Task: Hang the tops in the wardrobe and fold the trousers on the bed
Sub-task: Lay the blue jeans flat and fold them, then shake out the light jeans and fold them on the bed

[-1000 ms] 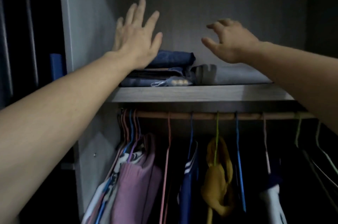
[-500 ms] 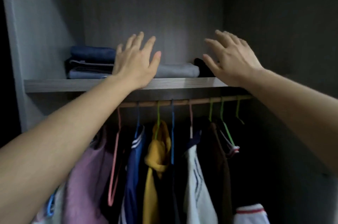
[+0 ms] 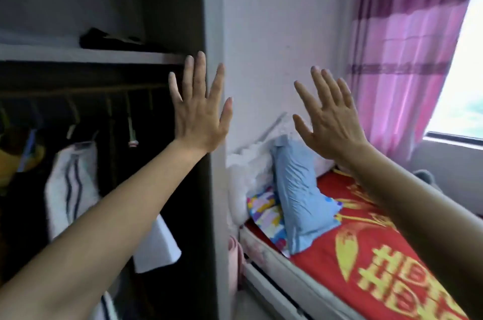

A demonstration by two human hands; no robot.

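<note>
While you are holding your left hand (image 3: 200,113) and right hand (image 3: 328,121) up, fingers spread and empty, a white striped top (image 3: 70,189) is hanging inside the wardrobe (image 3: 213,189) — a dark bundle (image 3: 109,38) lying on its shelf (image 3: 91,55) — beside the bed (image 3: 392,267).

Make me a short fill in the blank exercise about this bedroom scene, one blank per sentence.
1. The left hand and the right hand are raised with fingers spread, holding ____.
2. The bed has a cover that is ____ with yellow patterns.
3. The pillow propped on it is light ____.
4. The white top hanging in the wardrobe has dark ____.
Missing words: nothing, red, blue, stripes.
</note>
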